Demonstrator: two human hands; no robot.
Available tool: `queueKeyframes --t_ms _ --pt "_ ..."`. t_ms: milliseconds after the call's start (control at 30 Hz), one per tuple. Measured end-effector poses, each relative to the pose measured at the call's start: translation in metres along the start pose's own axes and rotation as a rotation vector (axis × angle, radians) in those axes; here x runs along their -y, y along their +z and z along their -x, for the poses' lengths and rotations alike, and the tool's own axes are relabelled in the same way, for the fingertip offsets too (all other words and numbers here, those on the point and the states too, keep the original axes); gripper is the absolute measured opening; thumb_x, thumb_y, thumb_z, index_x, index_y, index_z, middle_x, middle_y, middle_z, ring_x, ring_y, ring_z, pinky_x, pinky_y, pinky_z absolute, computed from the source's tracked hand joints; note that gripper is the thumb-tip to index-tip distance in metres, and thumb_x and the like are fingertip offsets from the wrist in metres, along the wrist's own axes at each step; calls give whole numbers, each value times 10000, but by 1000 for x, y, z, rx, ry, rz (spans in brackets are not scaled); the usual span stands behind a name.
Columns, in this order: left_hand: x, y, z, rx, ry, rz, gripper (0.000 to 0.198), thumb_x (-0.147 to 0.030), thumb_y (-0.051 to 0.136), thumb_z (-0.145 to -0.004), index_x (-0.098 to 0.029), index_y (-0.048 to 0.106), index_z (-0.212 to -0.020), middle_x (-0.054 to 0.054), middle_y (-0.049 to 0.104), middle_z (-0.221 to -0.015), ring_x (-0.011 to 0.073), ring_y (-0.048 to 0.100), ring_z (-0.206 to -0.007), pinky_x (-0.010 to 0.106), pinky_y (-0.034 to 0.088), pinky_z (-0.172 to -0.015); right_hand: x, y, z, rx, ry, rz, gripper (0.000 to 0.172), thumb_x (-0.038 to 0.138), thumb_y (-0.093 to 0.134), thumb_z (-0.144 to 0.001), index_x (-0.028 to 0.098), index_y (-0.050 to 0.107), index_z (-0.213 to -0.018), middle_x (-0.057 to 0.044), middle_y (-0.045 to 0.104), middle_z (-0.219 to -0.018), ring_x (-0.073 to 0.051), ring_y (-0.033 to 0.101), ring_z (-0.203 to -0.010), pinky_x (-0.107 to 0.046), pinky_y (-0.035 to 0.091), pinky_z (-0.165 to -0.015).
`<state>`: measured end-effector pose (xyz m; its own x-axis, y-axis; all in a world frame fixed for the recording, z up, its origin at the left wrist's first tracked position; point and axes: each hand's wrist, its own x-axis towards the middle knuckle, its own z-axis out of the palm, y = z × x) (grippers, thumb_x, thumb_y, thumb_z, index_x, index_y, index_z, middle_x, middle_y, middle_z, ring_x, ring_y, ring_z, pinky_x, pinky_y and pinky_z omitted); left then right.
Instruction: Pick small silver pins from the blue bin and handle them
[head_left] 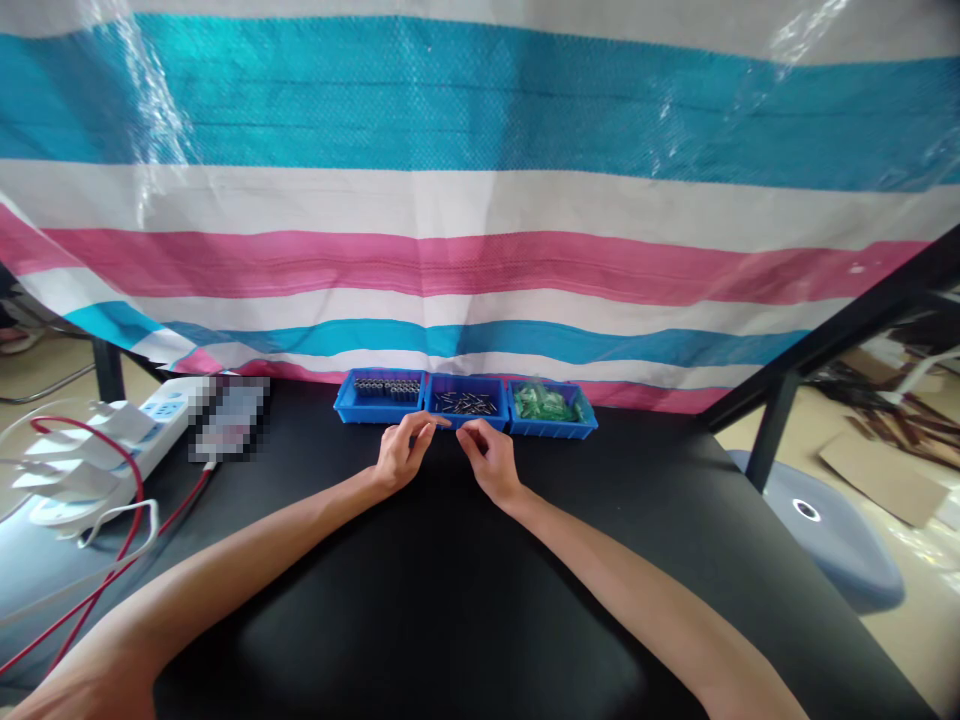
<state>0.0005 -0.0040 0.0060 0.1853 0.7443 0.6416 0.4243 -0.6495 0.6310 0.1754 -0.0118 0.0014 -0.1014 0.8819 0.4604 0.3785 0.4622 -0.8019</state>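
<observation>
Both my hands are raised over the near side of the middle blue bin (495,418), with a small gap between their fingertips. My left hand (403,455) is closed, its index finger reaching toward the right along the bin's front edge. Opposite it, my right hand (493,462) is closed in a pinch of thumb and index finger. Whatever either hand may hold is too small to make out. Thin dark metal pieces that look like screws (466,404) lie loose in the middle bin.
The left blue bin (375,411) holds rows of small metal cylinders (388,387); the right blue bin (555,428) holds green pieces in clear plastic (546,404). A power strip (169,410) with plugs and cables occupies the table's left. Behind hangs a striped sheet (465,265); a grey stool (825,535) stands right.
</observation>
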Motion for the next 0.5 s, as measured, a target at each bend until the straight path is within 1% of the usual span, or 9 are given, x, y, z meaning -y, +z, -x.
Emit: queueKeyframes --t_ms 167,367,500 --pt "1 0 1 3 -5 8 164 -228 447 -924 -172 561 -1028 48 711 -913 85 632 -605 186 495 -610 0 0 0 -4 9 13 263 392 480 -907 183 622 -834 -10 602 -679 -128 531 -570 -238 428 -577" --pt "4 2 2 -6 -16 27 149 -230 448 -922 -173 539 -1026 55 714 -923 90 639 -613 188 500 -602 0 1 0 -4 4 8 265 393 478 -908 184 619 -824 -9 597 -672 -128 527 -563 -237 423 -579" --pt "4 2 2 -17 3 21 152 -225 448 -923 -183 539 -1038 51 715 -944 83 635 -603 183 492 -590 0 1 0 2 1 -10 264 391 476 -911 182 613 -827 -8 595 -685 -126 527 -570 -234 420 -576"
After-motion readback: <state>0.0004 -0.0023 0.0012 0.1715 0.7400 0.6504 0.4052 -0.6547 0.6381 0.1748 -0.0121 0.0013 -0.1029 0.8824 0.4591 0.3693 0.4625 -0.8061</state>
